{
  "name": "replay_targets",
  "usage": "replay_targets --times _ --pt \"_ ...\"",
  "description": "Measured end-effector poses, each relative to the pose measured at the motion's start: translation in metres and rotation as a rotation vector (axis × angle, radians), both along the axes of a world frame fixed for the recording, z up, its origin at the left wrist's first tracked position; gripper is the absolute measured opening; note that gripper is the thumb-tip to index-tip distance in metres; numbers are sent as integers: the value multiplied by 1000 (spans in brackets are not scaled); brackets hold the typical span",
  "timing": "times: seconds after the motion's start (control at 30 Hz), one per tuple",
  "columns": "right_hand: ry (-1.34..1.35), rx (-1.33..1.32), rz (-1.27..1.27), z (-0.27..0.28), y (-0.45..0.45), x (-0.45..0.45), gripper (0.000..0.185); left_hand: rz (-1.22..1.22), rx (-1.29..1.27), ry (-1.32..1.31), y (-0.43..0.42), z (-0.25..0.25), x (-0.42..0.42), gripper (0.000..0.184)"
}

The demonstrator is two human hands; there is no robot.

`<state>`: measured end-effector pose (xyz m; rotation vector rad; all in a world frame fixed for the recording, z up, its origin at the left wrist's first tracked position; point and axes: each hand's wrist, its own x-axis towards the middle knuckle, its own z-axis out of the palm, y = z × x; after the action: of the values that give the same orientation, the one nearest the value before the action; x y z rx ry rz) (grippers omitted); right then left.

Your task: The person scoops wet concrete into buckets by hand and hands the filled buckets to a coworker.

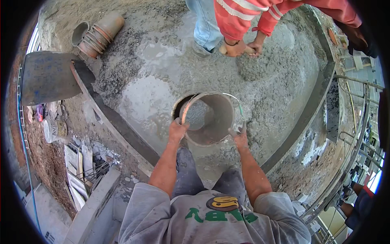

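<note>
A mortar-smeared bucket [221, 118] stands in front of my legs, its mouth toward me and some grey wet mix [196, 115] inside. My left hand [178, 130] is closed on the left side of its rim, where the wire handle begins. The handle arcs over the mouth to a green piece [241, 110] on the right. Close by the rim's right side, my right hand [240, 137] has its thumb and fingers apart, holding nothing. A dark curved edge beside the bucket's left side may be a second bucket; most of it is hidden.
Wet concrete [150, 95] spreads around, bounded by form boards [122, 130]. A co-worker in red sleeves [239, 24] grips a wooden handle [248, 50] above a concrete heap. Stacked buckets [97, 36], a barrel [48, 77] and a white bucket [55, 130] stand left; metal railing [361, 122] right.
</note>
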<state>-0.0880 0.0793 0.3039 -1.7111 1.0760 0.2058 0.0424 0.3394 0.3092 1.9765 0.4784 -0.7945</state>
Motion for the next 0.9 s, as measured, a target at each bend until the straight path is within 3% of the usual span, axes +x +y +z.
replay_targets --times 0.07,0.13,0.23,0.33,0.4,0.47,0.5,0.53,0.63,0.7,0.77,0.8,0.87,0.9 --pt "-87 128 -163 32 -13 6 95 -24 -48 5 -20 -3 -24 29" --pt "-52 -293 -12 -11 -48 -28 90 -30 -62 -13 -25 -7 -32 31" --pt "492 -1120 101 34 -43 -7 55 -47 -73 -42 -26 -1 -26 30" --pt "326 40 -76 -76 -75 -42 41 -54 -42 -29 -4 11 -13 28" --pt "298 -145 -140 -55 -11 10 22 -43 92 -85 31 20 8 28" --pt "17 196 -442 -69 47 49 18 -120 395 -160 84 23 25 32" --pt "107 317 -369 -62 72 74 15 -173 583 -216 111 25 35 35" --pt "192 437 -292 -49 96 100 12 -146 608 -217 140 20 40 39" --pt "9 795 202 -12 176 158 30 -127 690 -258 195 -9 73 46" --pt "85 733 538 20 221 196 26 -110 806 -232 197 -16 91 50" --pt "32 944 274 21 223 216 21 -51 746 -584 206 -39 111 45" --pt "12 1041 130 17 223 218 19 64 555 -490 224 -73 119 45" --pt "-39 957 22 -13 187 212 18 186 145 -422 183 -44 146 43" --pt "-37 788 34 -33 169 212 18 136 116 -430 162 -47 150 42"
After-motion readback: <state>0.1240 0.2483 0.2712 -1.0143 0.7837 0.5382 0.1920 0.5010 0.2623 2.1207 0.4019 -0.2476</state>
